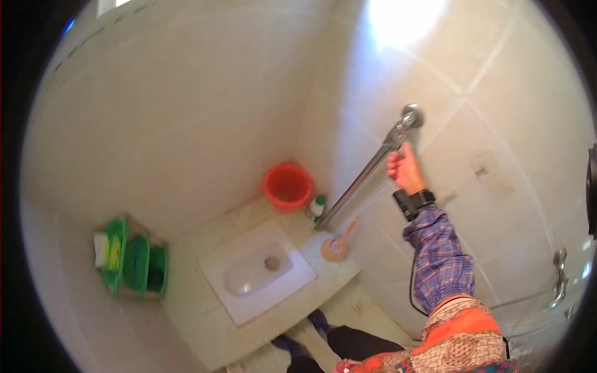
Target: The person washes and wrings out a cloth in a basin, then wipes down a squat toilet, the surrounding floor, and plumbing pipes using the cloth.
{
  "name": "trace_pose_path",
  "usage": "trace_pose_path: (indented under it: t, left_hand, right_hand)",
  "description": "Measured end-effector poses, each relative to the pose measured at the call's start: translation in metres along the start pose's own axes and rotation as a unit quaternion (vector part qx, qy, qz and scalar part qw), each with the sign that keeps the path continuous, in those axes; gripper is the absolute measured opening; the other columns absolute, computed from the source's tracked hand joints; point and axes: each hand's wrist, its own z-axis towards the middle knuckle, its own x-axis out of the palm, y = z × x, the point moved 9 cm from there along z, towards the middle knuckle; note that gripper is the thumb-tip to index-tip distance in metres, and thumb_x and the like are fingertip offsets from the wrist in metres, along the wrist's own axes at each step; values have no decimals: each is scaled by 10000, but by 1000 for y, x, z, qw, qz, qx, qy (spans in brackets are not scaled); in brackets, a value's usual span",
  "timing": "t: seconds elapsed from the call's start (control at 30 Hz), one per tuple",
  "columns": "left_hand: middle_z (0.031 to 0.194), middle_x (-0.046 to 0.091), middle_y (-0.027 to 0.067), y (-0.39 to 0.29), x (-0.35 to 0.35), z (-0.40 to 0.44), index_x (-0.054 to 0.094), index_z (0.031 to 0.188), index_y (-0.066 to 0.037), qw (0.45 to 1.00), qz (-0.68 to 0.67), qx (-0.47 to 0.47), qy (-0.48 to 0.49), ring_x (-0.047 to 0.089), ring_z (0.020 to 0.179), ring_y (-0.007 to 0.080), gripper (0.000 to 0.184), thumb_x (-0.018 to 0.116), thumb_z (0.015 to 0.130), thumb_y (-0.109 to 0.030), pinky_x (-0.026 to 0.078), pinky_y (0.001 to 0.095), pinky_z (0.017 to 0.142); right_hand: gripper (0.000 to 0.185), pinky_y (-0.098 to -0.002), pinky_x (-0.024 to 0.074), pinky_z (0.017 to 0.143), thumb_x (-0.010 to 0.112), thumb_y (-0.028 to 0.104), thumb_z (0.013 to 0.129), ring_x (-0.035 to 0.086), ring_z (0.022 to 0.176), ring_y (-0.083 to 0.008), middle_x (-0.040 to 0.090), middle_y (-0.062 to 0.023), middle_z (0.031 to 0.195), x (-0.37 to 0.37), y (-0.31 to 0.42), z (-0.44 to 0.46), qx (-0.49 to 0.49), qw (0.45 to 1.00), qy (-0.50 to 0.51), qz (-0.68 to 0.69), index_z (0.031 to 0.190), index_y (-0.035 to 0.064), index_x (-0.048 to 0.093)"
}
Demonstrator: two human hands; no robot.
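Note:
My right hand [405,171] reaches up to the chrome flush valve [396,135] on the tiled wall, its fingers curled closed at the valve's handle. From this valve a metal flush pipe [357,183] slants down to the floor ledge. A dark strap with a small device [410,204] sits round my right wrist, beyond a checked sleeve. At the bottom edge, part of my left hand [347,367] shows beside the orange patterned cloth; its fingers are mostly cut off. Below is a white squat toilet [305,273] set in the raised floor.
A red bucket [288,186] stands in the corner near a white bottle with a green cap [317,206]. An orange-handled toilet brush [336,248] is by the pipe. At left hangs a green shelf rack [137,261]. Another metal tap [560,280] is at the right wall.

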Motion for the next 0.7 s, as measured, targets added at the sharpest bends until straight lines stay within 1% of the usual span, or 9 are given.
trace_pose_path:
  t: [0.07, 0.13, 0.23, 0.3, 0.4, 0.47, 0.5, 0.57, 0.7]
  left_hand:
    - [1055, 673, 92, 10, -7, 33, 400, 1445, -65, 998, 7, -34, 47, 656, 786, 213, 672, 461, 979, -545, 527, 331, 598]
    - [1105, 631, 153, 34, -28, 89, 487, 1333, 12, 989, -63, 45, 123, 664, 884, 265, 648, 510, 959, -516, 562, 353, 653]
    - [1042, 656, 131, -5, 17, 70, 571, 1211, 22, 984, -88, 24, 155, 683, 855, 239, 506, 484, 998, -429, 582, 385, 722]
    - [1056, 648, 125, -16, 47, 76, 546, 1251, 9, 983, -71, 47, 164, 680, 878, 238, 496, 503, 995, -414, 580, 384, 726]
    - [1168, 614, 143, -29, 103, 57, 480, 1333, -7, 980, -34, 69, 181, 654, 969, 255, 476, 534, 986, -328, 569, 403, 761]
    - [1237, 584, 151, -39, 148, 47, 422, 1388, -25, 973, 4, 64, 221, 626, 1038, 259, 498, 562, 963, -244, 552, 407, 814]
    - [1254, 569, 148, -41, 170, 43, 391, 1412, -37, 966, 27, 58, 252, 610, 1069, 253, 529, 579, 944, -199, 541, 402, 849]
    - [1258, 553, 136, -51, 211, 30, 367, 1421, -51, 945, 107, 79, 299, 590, 1092, 234, 570, 601, 908, -131, 521, 378, 890]
    - [1143, 575, 92, -71, 283, -15, 419, 1323, -58, 886, 255, 143, 360, 572, 989, 152, 518, 650, 862, -113, 496, 301, 839]
  right_hand:
    - [502, -254, 345, 480, 518, 607, 926, 496, 579, -128, 558, 2, 678, 0, -5, 7, 30, 997, 72, 4, 788, 128, 577]
    - [458, -261, 402, 510, 534, 572, 934, 509, 589, -126, 558, 6, 695, 10, -5, -6, 5, 997, 70, -18, 844, 127, 590]
    - [391, -267, 457, 535, 564, 501, 940, 546, 606, -121, 583, -5, 743, 31, -28, -34, 19, 992, 80, -94, 911, 113, 607]
    - [330, -264, 484, 544, 581, 430, 945, 573, 624, -114, 601, -14, 779, 33, -71, -53, 56, 974, 119, -182, 946, 102, 612]
    - [216, -266, 526, 583, 596, 304, 947, 590, 665, -100, 615, -24, 822, 39, -176, -109, 144, 908, 240, -312, 990, 93, 608]
    - [242, -250, 528, 616, 588, 279, 954, 607, 748, -94, 631, -30, 910, 51, -246, -159, 196, 824, 364, -387, 1105, 92, 615]
    - [269, -293, 539, 710, 589, 252, 945, 622, 831, -142, 630, -58, 953, 58, -278, -185, 207, 768, 438, -419, 1156, 85, 607]
    - [309, -339, 507, 833, 615, 250, 915, 607, 954, -210, 618, -91, 1018, 88, -298, -234, 102, 725, 527, -431, 1154, 55, 600]
    - [372, -321, 494, 841, 661, 250, 882, 583, 990, -196, 592, -71, 1045, 105, -292, -273, -5, 751, 536, -387, 1185, 52, 575]
